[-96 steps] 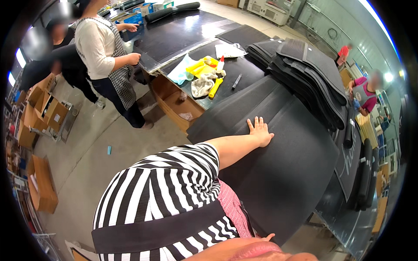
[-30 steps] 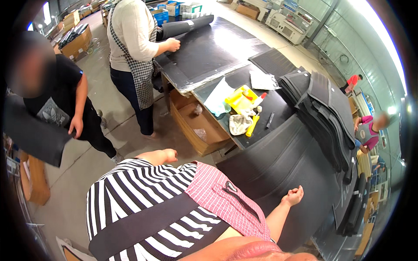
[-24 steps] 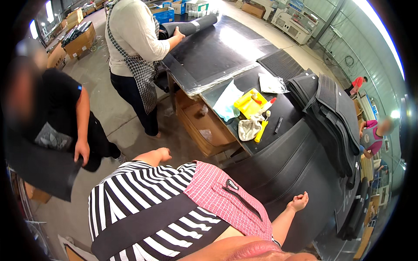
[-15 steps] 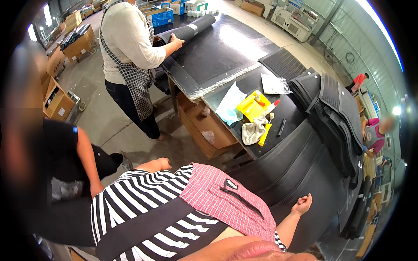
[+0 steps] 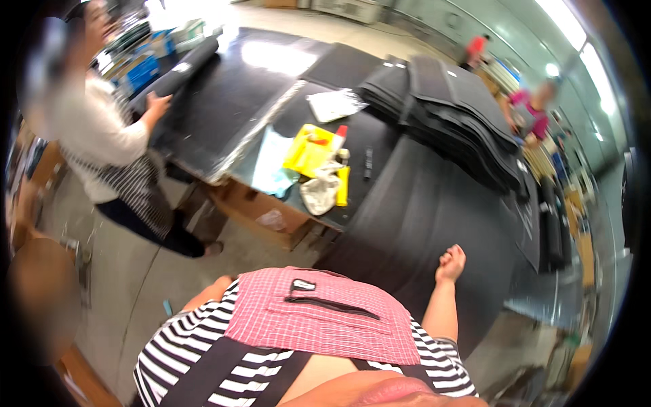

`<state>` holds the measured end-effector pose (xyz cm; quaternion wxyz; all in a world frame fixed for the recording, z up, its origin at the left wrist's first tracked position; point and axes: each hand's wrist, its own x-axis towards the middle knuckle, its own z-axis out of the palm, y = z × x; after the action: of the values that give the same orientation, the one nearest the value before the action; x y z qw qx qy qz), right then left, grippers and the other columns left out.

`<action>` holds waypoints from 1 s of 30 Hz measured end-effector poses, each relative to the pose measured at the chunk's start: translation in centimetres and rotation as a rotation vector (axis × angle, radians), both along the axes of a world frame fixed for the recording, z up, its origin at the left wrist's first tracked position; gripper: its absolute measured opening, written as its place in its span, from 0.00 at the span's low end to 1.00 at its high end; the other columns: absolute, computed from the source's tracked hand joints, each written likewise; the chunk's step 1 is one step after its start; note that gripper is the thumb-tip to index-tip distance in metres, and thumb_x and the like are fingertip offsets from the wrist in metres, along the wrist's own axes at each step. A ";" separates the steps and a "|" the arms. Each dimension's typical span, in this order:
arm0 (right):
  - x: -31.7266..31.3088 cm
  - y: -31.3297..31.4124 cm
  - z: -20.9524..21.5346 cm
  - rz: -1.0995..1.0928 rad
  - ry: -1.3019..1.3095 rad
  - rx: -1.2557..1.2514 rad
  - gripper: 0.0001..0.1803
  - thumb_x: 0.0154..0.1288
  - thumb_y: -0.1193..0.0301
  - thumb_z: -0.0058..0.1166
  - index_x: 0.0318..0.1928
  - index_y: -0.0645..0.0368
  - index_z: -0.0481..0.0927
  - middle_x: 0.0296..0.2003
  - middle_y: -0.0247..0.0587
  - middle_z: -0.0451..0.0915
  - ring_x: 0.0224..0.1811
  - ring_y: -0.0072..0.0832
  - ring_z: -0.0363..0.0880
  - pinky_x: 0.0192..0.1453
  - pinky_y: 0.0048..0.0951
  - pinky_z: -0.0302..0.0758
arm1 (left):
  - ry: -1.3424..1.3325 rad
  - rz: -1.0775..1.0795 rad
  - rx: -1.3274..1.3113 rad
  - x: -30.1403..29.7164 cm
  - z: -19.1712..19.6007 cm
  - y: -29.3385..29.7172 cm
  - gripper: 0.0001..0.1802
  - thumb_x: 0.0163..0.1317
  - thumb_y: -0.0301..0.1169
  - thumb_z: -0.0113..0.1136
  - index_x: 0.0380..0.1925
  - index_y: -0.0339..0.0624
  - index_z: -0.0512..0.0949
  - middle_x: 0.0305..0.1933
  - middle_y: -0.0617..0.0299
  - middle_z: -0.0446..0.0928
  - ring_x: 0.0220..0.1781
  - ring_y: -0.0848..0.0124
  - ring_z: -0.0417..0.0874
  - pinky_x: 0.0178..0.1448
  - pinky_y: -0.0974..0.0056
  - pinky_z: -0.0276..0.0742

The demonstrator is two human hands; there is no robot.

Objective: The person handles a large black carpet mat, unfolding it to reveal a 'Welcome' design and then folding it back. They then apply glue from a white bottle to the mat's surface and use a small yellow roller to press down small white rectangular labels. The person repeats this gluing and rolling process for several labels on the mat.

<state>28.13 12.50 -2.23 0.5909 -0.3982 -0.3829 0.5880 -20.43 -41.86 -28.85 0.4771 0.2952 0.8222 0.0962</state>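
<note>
My right hand (image 5: 450,263) hangs over a wide black mat (image 5: 434,203) that drapes from the table. Its fingers are curled in, with nothing seen between them; whether it touches the mat I cannot tell. On my left, only part of the arm shows beside the red checked apron (image 5: 319,312), and the fingers are hidden. Beyond the mat, the dark table (image 5: 390,139) bears a pale glove (image 5: 320,193), a yellow packet (image 5: 306,149), a yellow-handled tool (image 5: 342,186), a light blue sheet (image 5: 272,161) and a slim black tool (image 5: 368,163).
A thick stack of black mats (image 5: 454,91) lies at the right. At the far left a person (image 5: 108,129) grips a rolled black mat (image 5: 180,74). An open cardboard box (image 5: 285,227) sits under the table. Another person in pink (image 5: 532,112) stands beyond the stack.
My view has swung to the right, so the table and the person with the roll appear farther left. My right hand's fingers look more curled. The person seated at my left is mostly out of view.
</note>
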 end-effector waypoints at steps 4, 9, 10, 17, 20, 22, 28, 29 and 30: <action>1.0 -0.6 -0.4 -0.080 -0.020 -0.014 0.09 0.70 0.73 0.54 0.47 0.57 0.69 0.28 0.35 0.72 0.16 0.18 0.64 0.19 0.21 0.63 | -0.014 0.007 -0.042 -1.5 1.8 1.7 0.31 0.60 0.47 0.62 0.58 0.38 0.78 0.58 0.43 0.79 0.60 0.50 0.80 0.63 0.55 0.76; 1.3 -1.2 0.0 -0.103 -0.045 -0.015 0.10 0.70 0.70 0.54 0.48 0.58 0.71 0.26 0.34 0.74 0.14 0.19 0.64 0.19 0.22 0.63 | -0.037 0.006 -0.036 -1.8 2.5 4.4 0.31 0.60 0.47 0.62 0.58 0.38 0.78 0.58 0.43 0.79 0.60 0.50 0.80 0.63 0.55 0.76; 1.2 -1.2 0.1 -0.102 -0.042 -0.015 0.10 0.71 0.70 0.54 0.48 0.58 0.71 0.26 0.35 0.74 0.14 0.19 0.65 0.19 0.22 0.63 | -0.037 0.005 -0.030 -2.1 2.6 5.0 0.31 0.60 0.47 0.62 0.59 0.38 0.78 0.58 0.43 0.79 0.60 0.50 0.80 0.63 0.55 0.76; 0.8 -1.3 0.8 -0.098 -0.035 -0.033 0.10 0.70 0.70 0.54 0.48 0.58 0.71 0.26 0.37 0.75 0.14 0.20 0.67 0.18 0.23 0.65 | -0.052 -0.017 -0.020 -1.9 2.3 8.1 0.31 0.60 0.46 0.63 0.60 0.38 0.77 0.59 0.43 0.78 0.60 0.51 0.80 0.63 0.55 0.76; -0.5 -0.6 0.3 -0.079 -0.017 -0.022 0.08 0.71 0.70 0.53 0.47 0.57 0.72 0.25 0.37 0.75 0.13 0.21 0.66 0.17 0.23 0.64 | -0.033 0.008 -0.020 -1.8 3.6 6.2 0.31 0.61 0.46 0.63 0.60 0.38 0.76 0.59 0.43 0.78 0.60 0.51 0.80 0.62 0.55 0.76; 0.9 -1.3 0.7 -0.123 -0.051 -0.013 0.08 0.71 0.70 0.53 0.47 0.57 0.72 0.25 0.36 0.75 0.13 0.21 0.65 0.16 0.22 0.64 | -0.054 -0.034 -0.013 -1.5 2.2 7.1 0.32 0.61 0.45 0.63 0.60 0.38 0.76 0.60 0.43 0.78 0.60 0.51 0.80 0.62 0.55 0.76; 0.7 -1.0 0.5 -0.057 -0.016 -0.002 0.04 0.73 0.72 0.51 0.45 0.56 0.72 0.23 0.36 0.75 0.11 0.21 0.64 0.15 0.22 0.63 | -0.073 0.023 0.030 0.7 3.3 5.1 0.32 0.61 0.45 0.64 0.61 0.38 0.75 0.60 0.43 0.77 0.60 0.51 0.80 0.62 0.55 0.76; 2.3 -1.8 0.0 -0.102 -0.003 -0.022 0.04 0.73 0.72 0.51 0.44 0.56 0.73 0.23 0.36 0.75 0.11 0.21 0.64 0.15 0.22 0.62 | -0.074 -0.018 0.034 0.4 5.5 7.3 0.32 0.61 0.45 0.64 0.61 0.38 0.75 0.60 0.43 0.77 0.60 0.51 0.80 0.62 0.55 0.76; 2.1 -1.7 0.0 -0.091 -0.007 -0.021 0.03 0.73 0.72 0.51 0.44 0.56 0.73 0.23 0.36 0.75 0.11 0.20 0.64 0.16 0.21 0.62 | -0.083 0.003 0.061 1.0 6.3 7.5 0.32 0.61 0.45 0.64 0.61 0.38 0.75 0.61 0.43 0.77 0.60 0.51 0.80 0.62 0.55 0.76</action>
<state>30.19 10.78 -2.20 0.6114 -0.4237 -0.3603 0.5629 -19.45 -34.40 -22.60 0.5014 0.3041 0.7988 0.1344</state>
